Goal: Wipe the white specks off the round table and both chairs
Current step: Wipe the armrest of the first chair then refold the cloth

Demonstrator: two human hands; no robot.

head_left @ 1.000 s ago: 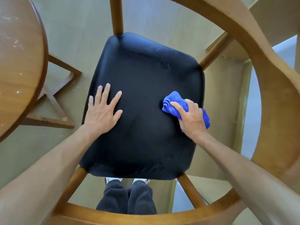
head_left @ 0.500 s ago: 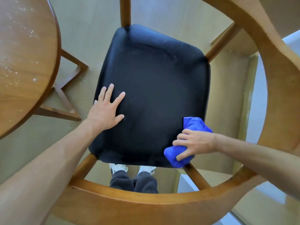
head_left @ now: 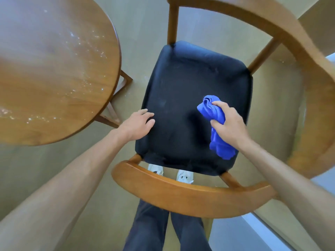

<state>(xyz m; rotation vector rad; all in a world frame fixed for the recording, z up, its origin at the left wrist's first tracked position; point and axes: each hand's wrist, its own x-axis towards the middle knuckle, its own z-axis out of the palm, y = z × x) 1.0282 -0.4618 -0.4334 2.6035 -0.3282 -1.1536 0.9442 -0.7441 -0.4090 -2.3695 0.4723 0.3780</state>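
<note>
Above the black seat (head_left: 183,98), the right hand (head_left: 229,124) grips an unlabelled blue cloth (head_left: 217,127).

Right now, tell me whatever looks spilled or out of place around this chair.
White specks lie scattered over the round table, thickest along its right side and near edge. A few more dot the floor between the table and the black chair seat. The seat itself shows only faint smudges.
</note>
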